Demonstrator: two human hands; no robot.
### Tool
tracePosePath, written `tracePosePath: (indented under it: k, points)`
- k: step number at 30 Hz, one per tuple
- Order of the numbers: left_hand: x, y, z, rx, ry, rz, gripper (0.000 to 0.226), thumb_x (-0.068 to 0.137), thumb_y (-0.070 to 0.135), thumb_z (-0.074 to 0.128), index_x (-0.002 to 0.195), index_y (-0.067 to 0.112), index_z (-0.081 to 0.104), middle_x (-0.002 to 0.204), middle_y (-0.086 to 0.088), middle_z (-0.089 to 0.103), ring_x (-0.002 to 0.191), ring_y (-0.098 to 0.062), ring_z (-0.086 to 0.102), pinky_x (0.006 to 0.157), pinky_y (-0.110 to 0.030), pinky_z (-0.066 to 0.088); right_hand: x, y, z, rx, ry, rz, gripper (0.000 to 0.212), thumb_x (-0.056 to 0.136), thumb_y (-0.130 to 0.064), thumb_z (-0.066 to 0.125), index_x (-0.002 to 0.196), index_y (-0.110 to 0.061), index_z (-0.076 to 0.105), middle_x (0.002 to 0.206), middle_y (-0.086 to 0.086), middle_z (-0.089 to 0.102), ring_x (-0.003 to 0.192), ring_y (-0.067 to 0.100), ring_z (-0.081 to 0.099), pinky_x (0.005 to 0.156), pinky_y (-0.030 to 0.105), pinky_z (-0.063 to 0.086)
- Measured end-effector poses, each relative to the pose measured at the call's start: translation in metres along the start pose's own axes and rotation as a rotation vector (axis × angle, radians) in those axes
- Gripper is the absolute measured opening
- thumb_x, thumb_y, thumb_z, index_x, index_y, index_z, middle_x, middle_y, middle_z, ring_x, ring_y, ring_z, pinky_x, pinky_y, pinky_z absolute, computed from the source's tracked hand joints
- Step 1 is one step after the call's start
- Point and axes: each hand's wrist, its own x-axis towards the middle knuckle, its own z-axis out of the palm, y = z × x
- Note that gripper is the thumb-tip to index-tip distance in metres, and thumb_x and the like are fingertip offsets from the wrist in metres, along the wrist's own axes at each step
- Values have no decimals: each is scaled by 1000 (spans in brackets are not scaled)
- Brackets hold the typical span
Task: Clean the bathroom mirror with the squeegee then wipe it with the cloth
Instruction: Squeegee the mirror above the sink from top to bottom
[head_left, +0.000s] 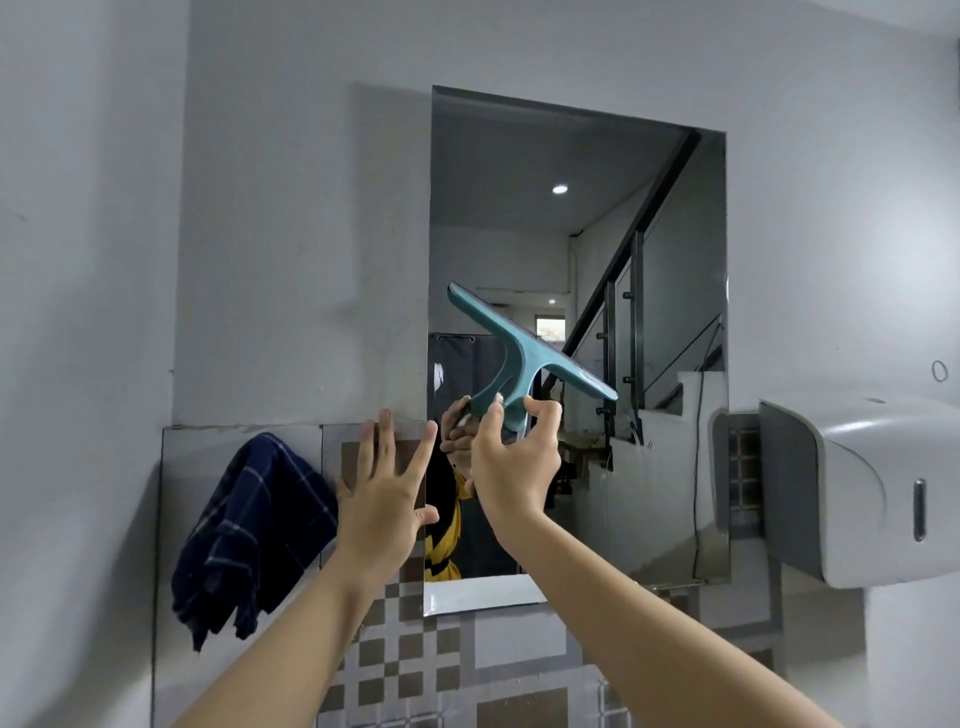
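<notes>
A tall frameless mirror (576, 249) hangs on the grey wall ahead. My right hand (511, 462) grips the handle of a teal squeegee (524, 348), whose blade slants across the mirror's lower middle, left end higher. Whether the blade touches the glass I cannot tell. My left hand (382, 493) is raised with fingers spread and holds nothing, in front of the tiled wall at the mirror's lower left edge. A dark blue checked cloth (254, 530) hangs on the wall just left of that hand.
A white wall-mounted dispenser (852, 488) juts out at the right, close to the mirror's lower right corner. Brown and grey checked tiles (415, 660) cover the wall below the mirror. The mirror reflects a staircase and my own hands.
</notes>
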Motion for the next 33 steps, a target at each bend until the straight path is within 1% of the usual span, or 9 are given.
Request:
tracePosePath:
  k: [3, 7, 9, 15, 19, 23, 26, 30, 33]
  points:
    - [0, 0, 1, 9, 15, 7, 103, 78, 42, 66, 141, 40, -16, 151, -8, -26, 138, -30, -22, 101, -66, 23, 2, 5, -7, -17, -25, -50, 17, 93, -21, 58, 105, -20, 45, 70, 4, 58, 40, 9, 55, 32, 18, 42]
    - [0, -1, 5, 3, 42, 16, 103, 75, 42, 68, 144, 38, -9, 153, -10, -19, 140, -32, -15, 97, -68, 26, 7, 19, -17, -136, -28, -153, 20, 91, -21, 62, 102, -22, 45, 74, -11, 56, 47, 23, 60, 37, 37, 53]
    - [-1, -3, 8, 0, 45, 17, 102, 76, 43, 67, 143, 39, -9, 153, -10, -19, 140, -32, -15, 98, -69, 25, 9, 25, -26, -199, -57, -202, 19, 90, -23, 63, 100, -23, 47, 71, -8, 58, 45, 22, 57, 41, 44, 54]
    - [-7, -1, 15, -16, 64, 0, 92, 81, 39, 64, 145, 38, -3, 154, -15, -9, 139, -36, -9, 98, -71, 28, 17, 40, -58, -369, -161, -400, 23, 88, -17, 66, 108, -16, 54, 61, -4, 58, 35, 5, 43, 35, 13, 32]
    - [-13, 2, 19, -31, 88, 0, 94, 75, 35, 72, 146, 32, 9, 153, -20, 5, 138, -41, 7, 90, -69, 35, 33, 43, -69, -457, -198, -468, 28, 87, -18, 67, 112, -12, 56, 64, 9, 66, 38, 6, 45, 35, 13, 31]
    - [-15, -3, 22, -13, 89, 15, 102, 70, 37, 76, 146, 32, 8, 153, -18, 1, 138, -40, 6, 89, -67, 36, 50, 41, -84, -570, -206, -526, 30, 86, -22, 68, 113, -14, 57, 55, -6, 58, 44, 1, 51, 35, 14, 33]
    - [-15, -3, 21, -7, 90, 8, 103, 68, 37, 77, 146, 32, 9, 153, -18, 4, 139, -40, 8, 89, -66, 37, 65, 41, -97, -653, -204, -560, 32, 87, -29, 67, 116, -20, 58, 58, -5, 62, 37, 6, 47, 36, 14, 29]
    - [-15, -2, 21, 2, 91, -1, 100, 71, 39, 73, 146, 33, 7, 154, -16, 2, 139, -39, 5, 93, -65, 33, 82, 43, -122, -723, -222, -597, 35, 85, -30, 68, 117, -21, 59, 61, -2, 65, 38, 10, 47, 36, 24, 39]
    - [-14, -2, 21, 14, 85, -2, 96, 76, 42, 66, 146, 35, 1, 154, -16, -5, 140, -37, -2, 97, -64, 29, 90, 41, -150, -788, -207, -622, 35, 84, -24, 71, 117, -19, 61, 52, -8, 57, 33, 5, 35, 35, 18, 27]
